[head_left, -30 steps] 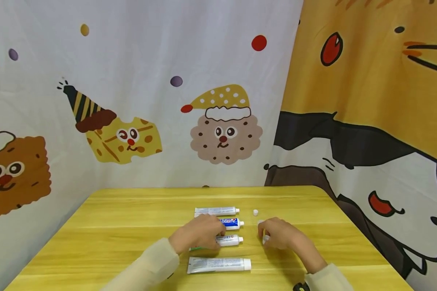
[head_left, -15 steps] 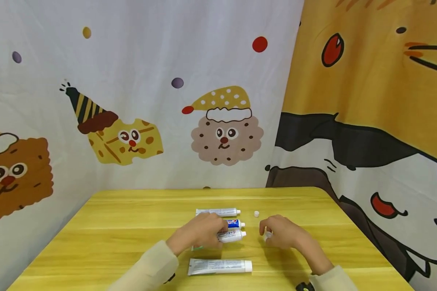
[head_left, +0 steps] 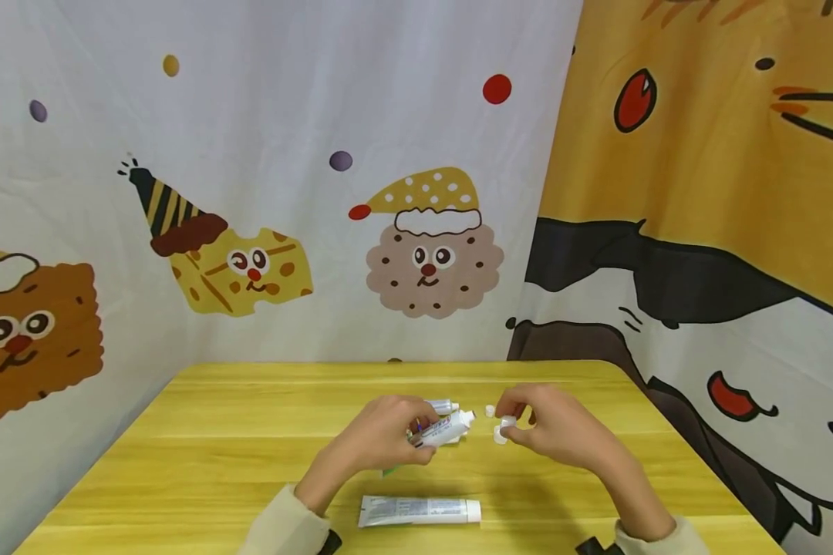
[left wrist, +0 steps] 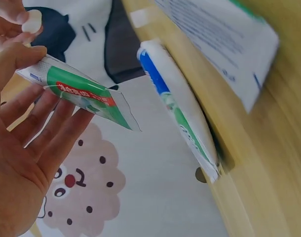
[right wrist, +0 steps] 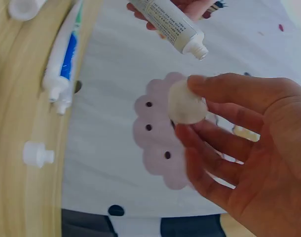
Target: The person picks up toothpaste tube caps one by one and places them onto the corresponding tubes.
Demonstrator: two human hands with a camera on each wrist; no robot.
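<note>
My left hand (head_left: 389,433) pinches a toothpaste tube (head_left: 446,429) above the table, its bare threaded nozzle pointing right. Green and red printing shows on that tube (left wrist: 81,94) in the left wrist view. Opposite it, my right hand (head_left: 562,424) holds a white cap (right wrist: 186,102) between thumb and fingers, a short gap away from the nozzle. Beneath the hands, a white cap (head_left: 489,411) and another cap (head_left: 500,436) rest on the table. Behind the left hand lie a silvery tube (head_left: 442,406) and a blue, green and white tube (left wrist: 177,108), both partly hidden in the head view.
A capped silver-white tube (head_left: 419,510) lies nearer to me on the wooden table (head_left: 215,462). A curtain (head_left: 264,116) with cartoon prints hangs behind the table's far edge and along its right side.
My left hand has lifted the toothpaste tube off the table, tilting its nozzle up and to the right. My right hand has risen with the cap, uncovering another cap on the table.
</note>
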